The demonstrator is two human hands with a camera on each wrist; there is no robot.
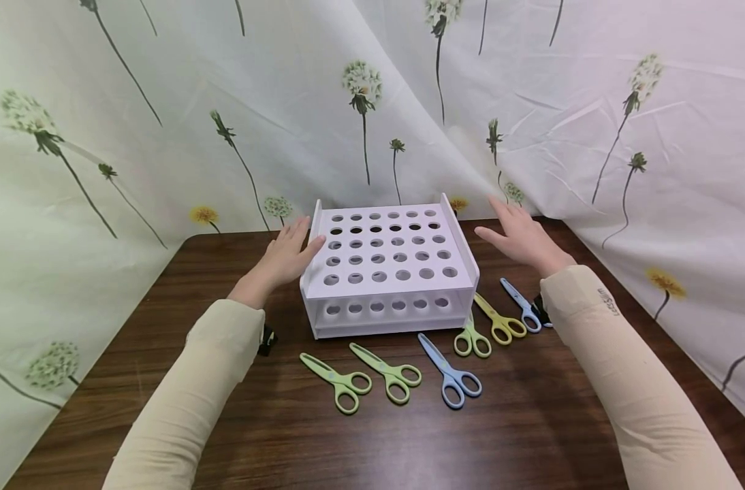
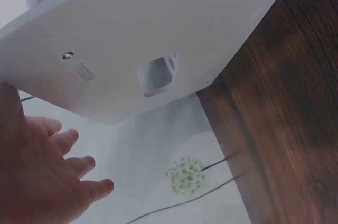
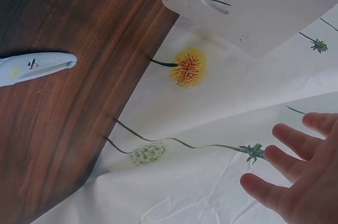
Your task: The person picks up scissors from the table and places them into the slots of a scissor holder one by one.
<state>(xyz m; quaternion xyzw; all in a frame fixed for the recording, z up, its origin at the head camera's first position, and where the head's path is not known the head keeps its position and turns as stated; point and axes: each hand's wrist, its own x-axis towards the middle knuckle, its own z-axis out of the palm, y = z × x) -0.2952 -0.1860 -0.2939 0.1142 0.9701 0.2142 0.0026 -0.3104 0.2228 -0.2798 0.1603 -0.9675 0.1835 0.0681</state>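
A white rack with rows of round holes stands at the back of the table. My left hand is beside the rack's left side panel, fingers extended and holding nothing. The left wrist view shows that white side panel with a cut-out in it, close to the left hand. My right hand is raised off the rack's right side, fingers spread and apart from it. In the right wrist view the right hand holds nothing, and the rack's side is some way off.
On the brown table, before the rack, lie green scissors, more green scissors and blue scissors. By the rack's right side are green scissors, yellow scissors and blue scissors. A flower-patterned cloth hangs behind.
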